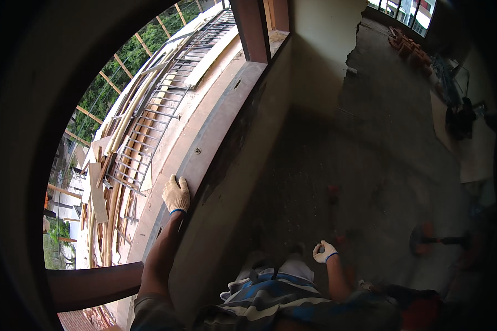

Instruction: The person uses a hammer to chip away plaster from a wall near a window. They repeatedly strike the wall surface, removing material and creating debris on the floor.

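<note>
My left hand [177, 194], in a cream knitted work glove with a blue cuff, rests on the window sill [215, 128] near its outer edge, fingers slightly spread and holding nothing. Further along the sill is a small round metal fitting [197, 151], with a slot beyond it. My right hand [325, 252], gloved the same way, hangs low in front of my body above the dark floor. Its thumb and fingers curl around a small grey round thing, too dim to identify.
Outside the window lie a metal railing [165, 103], planks [98, 192] and pale poles. Brown posts [252, 31] frame the opening. Indoors, reddish bricks [410, 49] are piled far right, and a long-handled tool [443, 240] stands or lies at right; its kind is unclear.
</note>
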Available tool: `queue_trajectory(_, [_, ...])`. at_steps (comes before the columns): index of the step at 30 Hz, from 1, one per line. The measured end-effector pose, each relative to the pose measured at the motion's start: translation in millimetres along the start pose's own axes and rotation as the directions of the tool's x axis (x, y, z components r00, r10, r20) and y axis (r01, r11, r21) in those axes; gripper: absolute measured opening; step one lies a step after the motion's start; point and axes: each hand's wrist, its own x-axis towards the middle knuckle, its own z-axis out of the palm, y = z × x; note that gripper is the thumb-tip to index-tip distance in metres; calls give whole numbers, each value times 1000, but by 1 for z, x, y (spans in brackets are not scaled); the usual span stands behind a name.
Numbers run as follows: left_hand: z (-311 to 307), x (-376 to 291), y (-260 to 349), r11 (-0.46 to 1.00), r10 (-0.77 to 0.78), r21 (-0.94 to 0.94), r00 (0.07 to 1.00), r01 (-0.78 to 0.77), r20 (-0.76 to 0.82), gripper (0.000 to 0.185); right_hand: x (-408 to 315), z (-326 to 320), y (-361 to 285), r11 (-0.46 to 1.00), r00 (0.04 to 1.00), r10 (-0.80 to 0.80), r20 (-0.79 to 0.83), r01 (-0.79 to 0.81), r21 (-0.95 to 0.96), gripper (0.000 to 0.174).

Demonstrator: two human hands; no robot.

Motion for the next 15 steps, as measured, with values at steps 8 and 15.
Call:
queue_trajectory(8, [-24,-5,-61,963,268,9,959,-269,89,70,-180,-281,-215,417,617,-776,-133,659,626,10])
queue_trajectory(15, [-27,-56,-131,993,-120,9,993,120,-2,64,-365,-353,-219,-690,-730,-602,324,272,-671,33])
